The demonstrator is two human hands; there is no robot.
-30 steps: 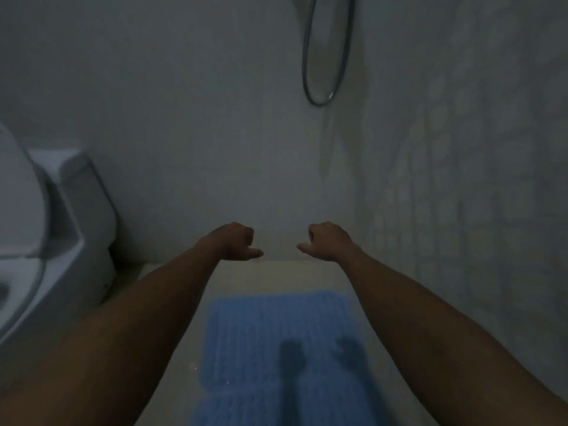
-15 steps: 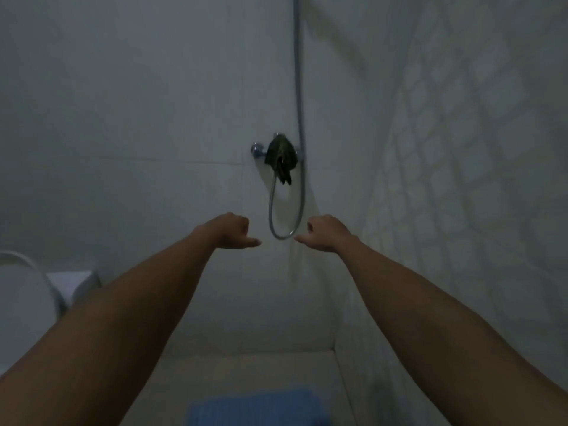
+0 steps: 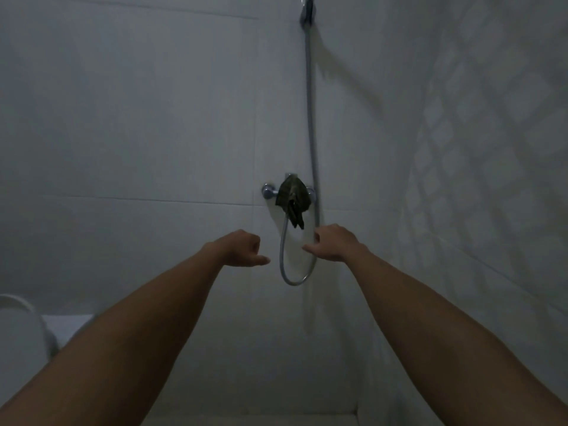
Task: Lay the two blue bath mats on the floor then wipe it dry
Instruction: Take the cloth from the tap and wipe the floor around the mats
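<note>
Both my arms reach straight out toward the back wall of a dim shower corner. My left hand (image 3: 241, 247) is curled into a loose fist with the thumb pointing right, and it holds nothing. My right hand (image 3: 333, 242) mirrors it, fingers curled and thumb pointing left, also holding nothing. A gap with the hanging shower hose (image 3: 310, 142) behind it separates the two hands. No blue bath mat shows in this view; only a thin strip of floor (image 3: 252, 419) appears at the bottom edge.
A chrome shower valve (image 3: 269, 190) on the back wall has a dark green cloth (image 3: 292, 198) draped over it. The hose loops below it. A white toilet tank and lid (image 3: 24, 330) sit at the lower left. A tiled wall (image 3: 491, 179) closes the right side.
My view has tilted up: the blue mat on the floor slid out of sight and the shower valve and cloth came into view. My hands keep the same curled pose.
</note>
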